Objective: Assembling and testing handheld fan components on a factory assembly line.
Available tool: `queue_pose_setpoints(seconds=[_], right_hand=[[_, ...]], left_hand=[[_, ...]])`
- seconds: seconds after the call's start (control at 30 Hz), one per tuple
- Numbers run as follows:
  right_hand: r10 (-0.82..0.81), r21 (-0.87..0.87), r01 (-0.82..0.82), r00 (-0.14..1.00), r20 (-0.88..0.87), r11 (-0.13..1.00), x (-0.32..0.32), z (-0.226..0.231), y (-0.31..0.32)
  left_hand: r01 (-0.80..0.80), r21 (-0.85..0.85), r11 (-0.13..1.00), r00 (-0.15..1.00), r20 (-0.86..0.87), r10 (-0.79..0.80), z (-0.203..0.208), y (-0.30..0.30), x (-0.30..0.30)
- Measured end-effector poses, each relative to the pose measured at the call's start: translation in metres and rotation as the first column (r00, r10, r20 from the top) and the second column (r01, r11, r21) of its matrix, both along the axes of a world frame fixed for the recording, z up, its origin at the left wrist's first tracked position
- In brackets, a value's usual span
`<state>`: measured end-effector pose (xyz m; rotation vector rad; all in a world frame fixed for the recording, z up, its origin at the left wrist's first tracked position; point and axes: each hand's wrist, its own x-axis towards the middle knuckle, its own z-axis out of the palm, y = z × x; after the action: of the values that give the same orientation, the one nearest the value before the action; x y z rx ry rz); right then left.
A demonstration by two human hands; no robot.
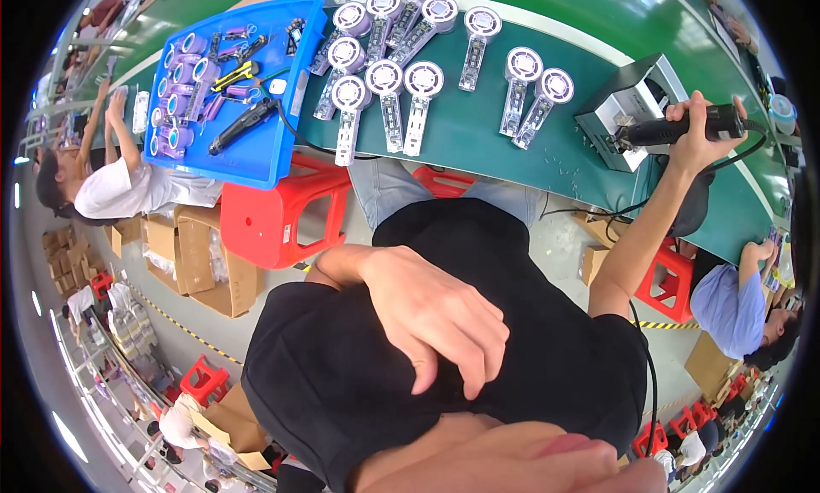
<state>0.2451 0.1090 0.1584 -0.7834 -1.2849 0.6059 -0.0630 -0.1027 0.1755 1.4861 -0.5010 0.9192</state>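
My right hand (702,138) is wrapped round a black electric screwdriver (662,132), held nearly level at the right end of the bench. Its tip reaches the opening of a grey metal box (608,117), which looks like a screw feeder; whether a screw is on the tip cannot be seen. My left hand (440,318) rests before my chest, empty, fingers loosely bent and thumb apart. Several fan-shaped units (424,81), each with a round ringed head and a handle showing circuit boards, lie on the green bench (478,138).
A blue tray (286,143) at the left holds purple parts (175,104), a yellow-handled tool (237,76) and a second black screwdriver (243,126). Small screws lie near the feeder. The black cable (628,209) hangs past the bench edge. Red stools (272,224) and co-workers surround the bench.
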Motion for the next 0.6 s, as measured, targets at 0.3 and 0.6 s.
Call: queue_pose_setpoints(seconds=[0.3, 0.6], right_hand=[[0.038, 0.068, -0.035, 0.998, -0.047, 0.997, -0.003, 0.01, -0.014], [-0.071, 0.082, 0.063, 0.993, 0.095, 0.995, -0.007, 0.009, -0.007]], left_hand=[[-0.266, 0.198, 0.944, 0.964, 0.056, 0.26, 0.016, -0.01, 0.002], [0.123, -0.005, 0.992, 0.992, 0.01, -0.123, -0.01, 0.015, -0.003]])
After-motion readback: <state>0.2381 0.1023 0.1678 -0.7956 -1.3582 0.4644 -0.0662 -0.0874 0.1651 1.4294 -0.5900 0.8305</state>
